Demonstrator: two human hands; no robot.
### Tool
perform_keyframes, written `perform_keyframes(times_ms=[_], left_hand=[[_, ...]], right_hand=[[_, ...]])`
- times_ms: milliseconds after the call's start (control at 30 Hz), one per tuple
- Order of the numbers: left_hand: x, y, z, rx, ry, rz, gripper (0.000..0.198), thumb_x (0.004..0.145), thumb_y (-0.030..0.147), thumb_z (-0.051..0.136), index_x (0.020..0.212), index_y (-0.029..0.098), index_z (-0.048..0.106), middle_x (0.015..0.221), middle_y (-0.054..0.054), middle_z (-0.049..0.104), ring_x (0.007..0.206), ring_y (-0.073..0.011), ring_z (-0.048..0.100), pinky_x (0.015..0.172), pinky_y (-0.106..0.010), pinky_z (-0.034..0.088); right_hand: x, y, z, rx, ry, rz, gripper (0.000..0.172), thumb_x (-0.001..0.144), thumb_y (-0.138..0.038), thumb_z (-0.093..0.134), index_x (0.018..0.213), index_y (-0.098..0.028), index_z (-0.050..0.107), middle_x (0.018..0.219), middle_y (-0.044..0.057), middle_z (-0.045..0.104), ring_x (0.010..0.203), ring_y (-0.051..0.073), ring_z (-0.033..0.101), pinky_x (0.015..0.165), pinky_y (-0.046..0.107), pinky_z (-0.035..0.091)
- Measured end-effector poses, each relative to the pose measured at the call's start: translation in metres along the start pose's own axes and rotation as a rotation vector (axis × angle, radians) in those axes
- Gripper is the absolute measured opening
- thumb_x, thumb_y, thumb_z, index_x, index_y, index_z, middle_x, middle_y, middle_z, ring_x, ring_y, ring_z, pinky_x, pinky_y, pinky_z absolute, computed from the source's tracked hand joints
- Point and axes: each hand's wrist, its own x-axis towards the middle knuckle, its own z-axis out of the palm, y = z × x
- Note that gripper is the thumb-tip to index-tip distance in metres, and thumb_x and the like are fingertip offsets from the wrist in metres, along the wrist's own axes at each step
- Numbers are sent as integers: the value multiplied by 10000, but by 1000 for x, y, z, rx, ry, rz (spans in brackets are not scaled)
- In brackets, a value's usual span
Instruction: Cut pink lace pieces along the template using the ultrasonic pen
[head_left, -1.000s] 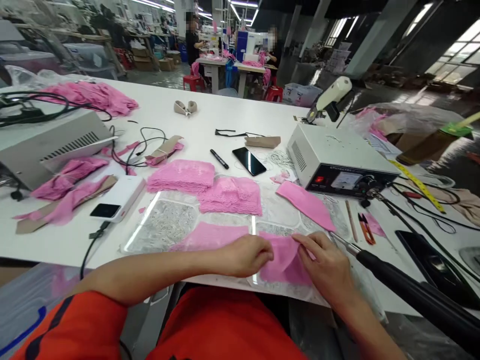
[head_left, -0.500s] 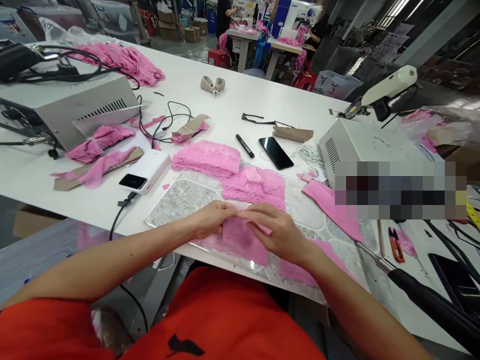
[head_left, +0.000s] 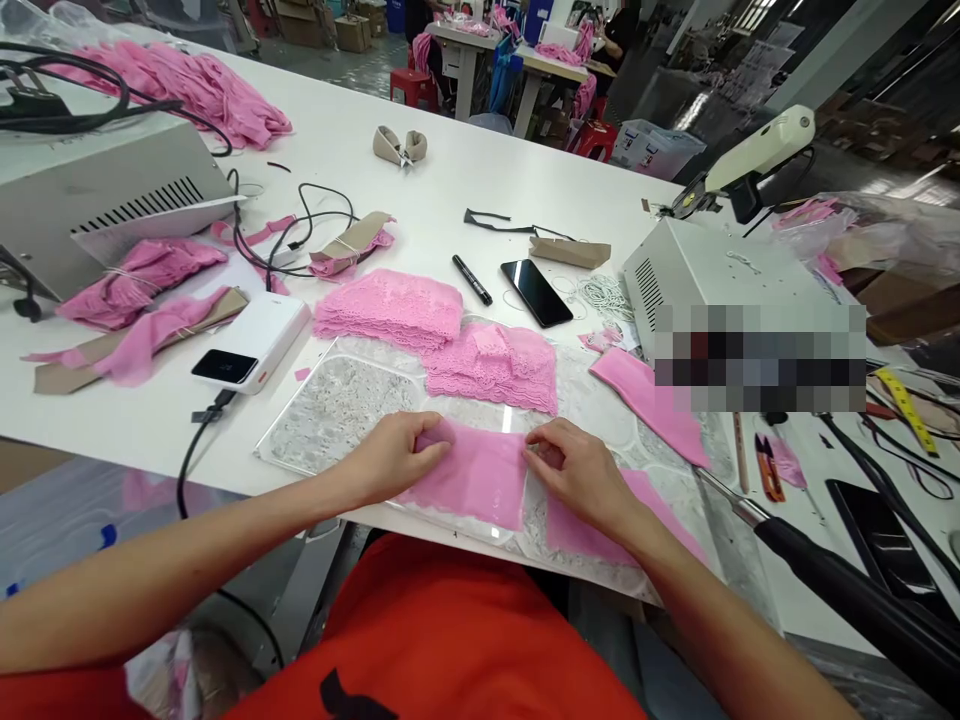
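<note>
A sheer pink fabric piece (head_left: pixel 476 475) is stretched flat between my hands, over a clear board (head_left: pixel 330 400) at the table's front edge. My left hand (head_left: pixel 397 450) pinches its upper left corner between thumb and fingers. At the upper right corner, my right hand (head_left: pixel 574 465) pinches the edge with its fingertips. Just beyond lie two stacks of pink lace pieces, a left stack (head_left: pixel 390 308) and a right stack (head_left: pixel 495 368). Another pink fabric piece (head_left: pixel 592 525) lies partly under my right forearm.
A white power bank (head_left: pixel 255 345) with a cable lies left. A black phone (head_left: pixel 536 292) and a marker (head_left: pixel 472 280) lie behind the stacks. On the right are a grey box (head_left: pixel 720 270), a black-handled tool (head_left: pixel 840 580) and orange snips (head_left: pixel 769 468). People sit at sewing tables farther back.
My hands were close together at the fabric's top edge. Now they are apart, right hand farther right, and the piece is spread out between them. The view has shifted slightly.
</note>
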Motion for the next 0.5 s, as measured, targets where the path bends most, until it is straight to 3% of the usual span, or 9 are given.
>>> perform_keyframes(times_ms=[200, 400, 500], left_hand=[[-3, -1, 1, 31, 1, 30, 147, 771, 248, 474, 653, 176, 527, 570, 44, 468, 545, -105, 409, 523, -216, 297], [-8, -2, 2, 184, 60, 83, 118, 797, 194, 475, 692, 180, 527, 521, 65, 403, 492, -96, 392, 518, -215, 296], [-12, -8, 2, 303, 98, 134, 164, 860, 203, 447, 887, 172, 605, 601, 36, 523, 524, -117, 479, 547, -230, 369]], right_hand=[[2, 3, -1, -15, -44, 37, 99, 829, -219, 535, 763, -211, 608, 707, -8, 613, 603, 121, 527, 577, 259, 412], [11, -4, -8, -54, -43, 20, 104, 812, -222, 513, 744, -209, 592, 712, 2, 624, 602, 123, 527, 566, 256, 397], [20, -9, -6, -149, -57, 6, 101, 787, -174, 517, 717, -208, 581, 713, 2, 629, 606, 125, 537, 541, 248, 370]])
